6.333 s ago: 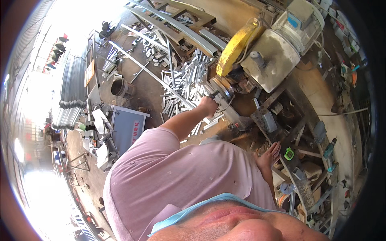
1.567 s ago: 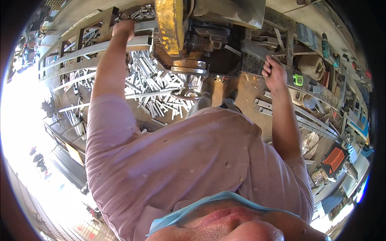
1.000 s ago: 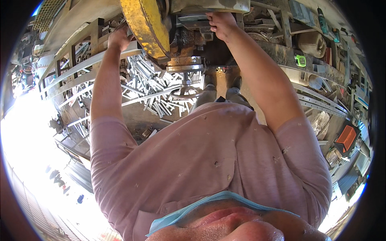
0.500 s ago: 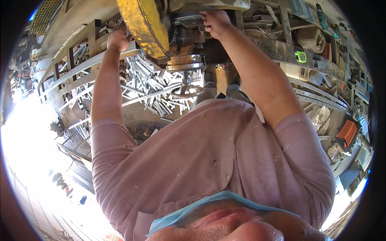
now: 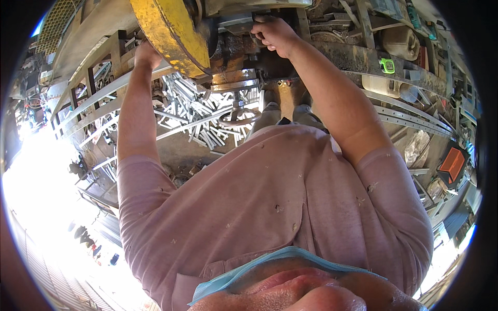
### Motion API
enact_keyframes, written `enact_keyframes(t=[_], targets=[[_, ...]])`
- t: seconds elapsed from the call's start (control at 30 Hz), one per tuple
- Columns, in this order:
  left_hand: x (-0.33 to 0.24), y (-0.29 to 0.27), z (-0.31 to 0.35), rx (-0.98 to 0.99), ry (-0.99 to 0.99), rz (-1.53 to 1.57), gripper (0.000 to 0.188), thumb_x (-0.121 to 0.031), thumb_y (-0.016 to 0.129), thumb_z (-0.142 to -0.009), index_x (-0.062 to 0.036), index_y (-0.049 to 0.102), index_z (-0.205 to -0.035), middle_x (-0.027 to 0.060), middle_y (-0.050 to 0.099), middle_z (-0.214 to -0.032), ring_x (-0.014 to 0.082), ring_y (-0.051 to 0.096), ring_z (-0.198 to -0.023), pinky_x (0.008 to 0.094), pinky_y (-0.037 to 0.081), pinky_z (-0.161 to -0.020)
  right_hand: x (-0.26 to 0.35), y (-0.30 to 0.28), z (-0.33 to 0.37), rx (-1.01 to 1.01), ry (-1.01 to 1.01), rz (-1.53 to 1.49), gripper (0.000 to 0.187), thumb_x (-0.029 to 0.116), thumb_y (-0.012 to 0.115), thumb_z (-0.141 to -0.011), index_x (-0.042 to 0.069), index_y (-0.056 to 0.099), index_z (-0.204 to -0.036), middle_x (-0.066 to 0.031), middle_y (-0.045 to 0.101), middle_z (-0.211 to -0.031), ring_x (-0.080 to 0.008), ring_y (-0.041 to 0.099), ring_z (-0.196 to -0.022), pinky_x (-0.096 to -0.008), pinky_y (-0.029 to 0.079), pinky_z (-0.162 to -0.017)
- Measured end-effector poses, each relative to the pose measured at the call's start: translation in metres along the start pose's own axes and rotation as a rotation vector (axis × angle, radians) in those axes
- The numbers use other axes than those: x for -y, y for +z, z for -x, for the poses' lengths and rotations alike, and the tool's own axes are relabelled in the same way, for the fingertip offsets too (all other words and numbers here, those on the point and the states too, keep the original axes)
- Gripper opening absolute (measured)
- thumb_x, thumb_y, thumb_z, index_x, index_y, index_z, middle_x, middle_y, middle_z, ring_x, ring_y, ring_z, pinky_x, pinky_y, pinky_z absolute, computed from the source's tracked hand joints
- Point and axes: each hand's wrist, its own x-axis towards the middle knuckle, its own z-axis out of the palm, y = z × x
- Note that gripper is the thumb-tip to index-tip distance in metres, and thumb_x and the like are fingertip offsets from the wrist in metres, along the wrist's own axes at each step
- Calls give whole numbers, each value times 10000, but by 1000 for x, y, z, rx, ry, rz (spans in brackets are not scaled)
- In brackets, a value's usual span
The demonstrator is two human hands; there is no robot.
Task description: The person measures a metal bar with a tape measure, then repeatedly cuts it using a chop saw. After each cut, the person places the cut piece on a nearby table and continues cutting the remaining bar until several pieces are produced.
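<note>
My right hand is a closed fist on a grey metal handle of the cut-off saw at the top of the view. The saw's yellow blade guard hangs between my two arms. My left hand reaches up to the left of the guard and grips a long pale metal bar lying across the saw's stand; its fingertips are hidden behind the guard. My pink shirt fills the lower middle of the picture.
A heap of short cut metal pieces lies on the floor under the saw, by a round handwheel. A rusty beam carries a green tape measure. Flat metal strips and an orange box sit at the right.
My right hand has left the bench at the right and closed on the saw's handle. The yellow guard has swung in closer. My left hand stays on the bar.
</note>
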Motion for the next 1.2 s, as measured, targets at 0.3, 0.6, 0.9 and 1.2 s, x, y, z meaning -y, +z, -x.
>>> enact_keyframes(t=[0.3, 0.6, 0.9, 1.2], targets=[[-127, -52, 31, 182, -78, -580, 462, -410, 612, -978, -190, 654, -1383, 110, 655, -1428, 318, 646, -1277, 427, 556, -1020, 0, -2, 2, 16, -22, 91, 68, 126, 704, -884, 96, 676, -938, 1, 529, -651, -87, 395, -504, -283, 258, -457], [-146, -61, 31, 234, -84, -665, 471, -411, 588, -994, -180, 641, -1401, 111, 645, -1446, 310, 636, -1300, 421, 549, -1037, 2, 0, 11, -36, -69, 378, 650, 122, 682, -891, 156, 545, -1525, 38, 496, -659, -62, 341, -502, -257, 228, -448], [-126, -47, 23, 217, -61, -638, 445, -379, 582, -994, -163, 657, -1376, 127, 656, -1421, 316, 642, -1287, 431, 549, -1035, 5, -3, 15, -15, -71, 399, 766, 113, 673, -865, 134, 460, -1600, 40, 492, -651, -67, 347, -504, -261, 237, -454], [-148, -58, 66, -249, -133, -344, 429, -316, 633, -947, -169, 670, -1348, 125, 693, -1333, 372, 659, -1212, 481, 552, -996, 5, -5, 16, 16, -64, 375, 761, 129, 669, -876, 137, 451, -1605, 33, 507, -653, -74, 342, -496, -265, 243, -452]])
